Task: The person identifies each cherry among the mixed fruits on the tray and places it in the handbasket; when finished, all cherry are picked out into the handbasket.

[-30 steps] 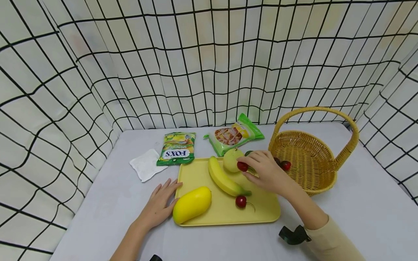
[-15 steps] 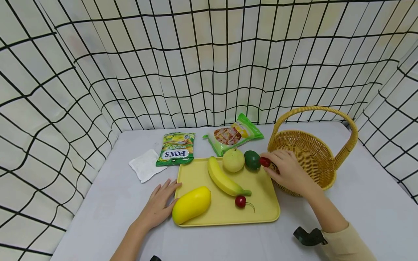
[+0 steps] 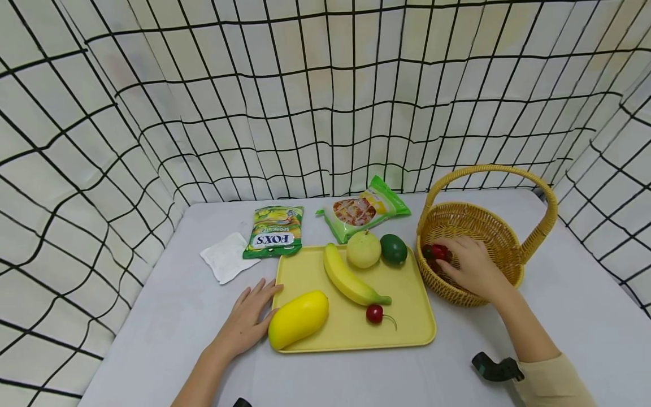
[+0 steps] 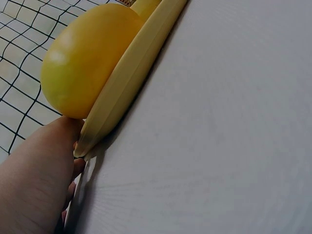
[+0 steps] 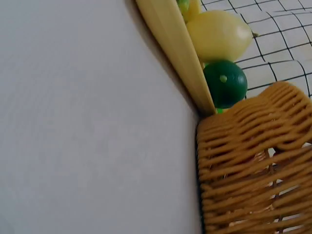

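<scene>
My right hand [image 3: 470, 264] reaches inside the wicker basket [image 3: 508, 271], with a dark red cherry [image 3: 438, 252] at its thumb and fingertips, low by the left wall. Something dark red lies beneath, partly hidden by the fingers. In the right wrist view the basket's side [image 5: 253, 170] hides the hand. Resting at the left edge of the yellow tray [image 3: 407, 328], my left hand [image 3: 249, 319] has its fingers extended and its thumb beside a yellow mango [image 3: 299, 320]. On the tray also lie a banana [image 3: 351, 278] and a stemmed cherry [image 3: 374, 314].
A pale yellow-green round fruit [image 3: 363, 249] and a dark green fruit [image 3: 394, 249] sit at the tray's back edge. Behind are a green FOX'S packet [image 3: 274, 232] and a green-white snack bag [image 3: 363, 212]. A white packet [image 3: 230, 258] lies left. Black-gridded walls surround the table.
My right hand has carried the cherry rightward from beside the round fruit, past the dark green fruit, and down into the basket. The left hand stays in place.
</scene>
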Tool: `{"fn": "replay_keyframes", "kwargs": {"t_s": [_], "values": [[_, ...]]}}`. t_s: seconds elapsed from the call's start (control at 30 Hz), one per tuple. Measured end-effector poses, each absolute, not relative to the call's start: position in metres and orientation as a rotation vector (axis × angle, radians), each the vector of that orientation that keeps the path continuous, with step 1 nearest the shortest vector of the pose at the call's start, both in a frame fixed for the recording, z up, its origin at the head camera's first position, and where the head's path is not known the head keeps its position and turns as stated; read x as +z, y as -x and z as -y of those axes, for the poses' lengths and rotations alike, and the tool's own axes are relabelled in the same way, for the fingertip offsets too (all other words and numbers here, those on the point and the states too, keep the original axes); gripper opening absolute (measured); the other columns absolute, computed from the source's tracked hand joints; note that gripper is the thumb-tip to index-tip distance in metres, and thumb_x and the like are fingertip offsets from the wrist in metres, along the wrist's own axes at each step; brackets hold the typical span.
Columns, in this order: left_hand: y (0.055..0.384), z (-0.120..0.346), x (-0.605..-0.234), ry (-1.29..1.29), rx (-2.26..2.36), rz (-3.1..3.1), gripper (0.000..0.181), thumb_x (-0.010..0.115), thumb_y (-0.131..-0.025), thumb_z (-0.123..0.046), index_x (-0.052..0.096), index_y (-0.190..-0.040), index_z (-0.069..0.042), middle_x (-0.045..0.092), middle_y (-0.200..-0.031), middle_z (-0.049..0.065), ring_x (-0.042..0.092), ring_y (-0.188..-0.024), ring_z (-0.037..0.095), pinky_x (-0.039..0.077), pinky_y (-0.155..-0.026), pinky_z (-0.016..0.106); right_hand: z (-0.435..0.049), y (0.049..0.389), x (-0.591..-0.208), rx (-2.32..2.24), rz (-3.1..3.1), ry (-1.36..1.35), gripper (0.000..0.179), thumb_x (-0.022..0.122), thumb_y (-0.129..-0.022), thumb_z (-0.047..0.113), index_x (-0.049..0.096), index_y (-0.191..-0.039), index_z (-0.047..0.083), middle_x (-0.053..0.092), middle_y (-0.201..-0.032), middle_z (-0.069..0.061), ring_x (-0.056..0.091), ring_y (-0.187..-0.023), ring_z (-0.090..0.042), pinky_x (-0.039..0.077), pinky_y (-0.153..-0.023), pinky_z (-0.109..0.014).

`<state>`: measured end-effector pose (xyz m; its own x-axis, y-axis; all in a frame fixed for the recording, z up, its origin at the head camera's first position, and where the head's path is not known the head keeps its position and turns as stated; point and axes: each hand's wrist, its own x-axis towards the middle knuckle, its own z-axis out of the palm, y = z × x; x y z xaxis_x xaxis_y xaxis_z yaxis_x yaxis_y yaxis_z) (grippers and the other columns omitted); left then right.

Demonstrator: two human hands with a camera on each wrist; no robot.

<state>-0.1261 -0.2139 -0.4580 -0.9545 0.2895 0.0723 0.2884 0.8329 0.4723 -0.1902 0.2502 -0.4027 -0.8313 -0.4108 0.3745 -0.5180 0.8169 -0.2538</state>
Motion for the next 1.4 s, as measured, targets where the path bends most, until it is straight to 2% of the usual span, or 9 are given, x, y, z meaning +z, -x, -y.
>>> {"fn": "replay_keyframes", "kwargs": {"t_s": [0.23, 0.53, 0.7, 0.87, 1.1, 1.4], "values": [[0.126, 0.213, -0.458, -0.485, 0.784, -3.009, 0.047, 0.056, -0.09, -0.029, 0.044, -0.135, -0.023, 0.036, -0.144, 0.004, 0.021, -0.136, 0.028, 0.008, -0.109, 0.051, -0.263, 0.19, -0.407, 0.493, 2.774, -0.68, 0.038, 0.068, -0.081, 0.015, 0.058, -0.116, 0.006, 0.062, -0.107, -0.016, 0.054, -0.1, -0.036, 0.037, -0.08, -0.055], [0.125, 0.213, -0.457, -0.486, 0.791, -3.005, 0.046, 0.055, -0.09, -0.029, 0.044, -0.135, -0.022, 0.036, -0.144, 0.005, 0.022, -0.135, 0.028, 0.008, -0.109, 0.051, -0.267, 0.194, -0.412, 0.471, 2.836, -0.696, 0.038, 0.071, -0.079, 0.014, 0.06, -0.114, 0.006, 0.064, -0.102, -0.015, 0.059, -0.092, -0.033, 0.049, -0.075, -0.049], [0.125, 0.213, -0.457, -0.478, 0.782, -3.005, 0.047, 0.056, -0.09, -0.029, 0.044, -0.135, -0.022, 0.036, -0.144, 0.004, 0.021, -0.136, 0.028, 0.008, -0.109, 0.051, -0.267, 0.196, -0.415, 0.421, 2.885, -0.681, 0.038, 0.072, -0.077, 0.015, 0.061, -0.112, 0.005, 0.064, -0.098, -0.014, 0.06, -0.088, -0.031, 0.048, -0.074, -0.048], [0.125, 0.213, -0.458, -0.489, 0.788, -3.01, 0.047, 0.056, -0.09, -0.028, 0.044, -0.135, -0.022, 0.036, -0.144, 0.004, 0.022, -0.136, 0.027, 0.008, -0.109, 0.05, -0.267, 0.196, -0.415, 0.422, 2.906, -0.669, 0.037, 0.072, -0.078, 0.015, 0.061, -0.111, 0.005, 0.064, -0.1, -0.015, 0.059, -0.092, -0.033, 0.047, -0.076, -0.052], [0.126, 0.214, -0.458, -0.484, 0.782, -3.014, 0.047, 0.056, -0.09, -0.029, 0.044, -0.135, -0.022, 0.036, -0.144, 0.004, 0.022, -0.136, 0.027, 0.008, -0.109, 0.051, -0.266, 0.198, -0.415, 0.428, 2.916, -0.669, 0.039, 0.073, -0.077, 0.015, 0.06, -0.113, 0.005, 0.064, -0.1, -0.014, 0.06, -0.089, -0.031, 0.05, -0.074, -0.047], [0.126, 0.215, -0.459, -0.494, 0.784, -3.013, 0.047, 0.056, -0.09, -0.028, 0.044, -0.135, -0.022, 0.036, -0.144, 0.004, 0.022, -0.135, 0.027, 0.008, -0.109, 0.051, -0.265, 0.199, -0.415, 0.445, 2.943, -0.658, 0.04, 0.072, -0.077, 0.016, 0.059, -0.113, 0.004, 0.063, -0.102, -0.017, 0.059, -0.093, -0.033, 0.048, -0.076, -0.05]]}}
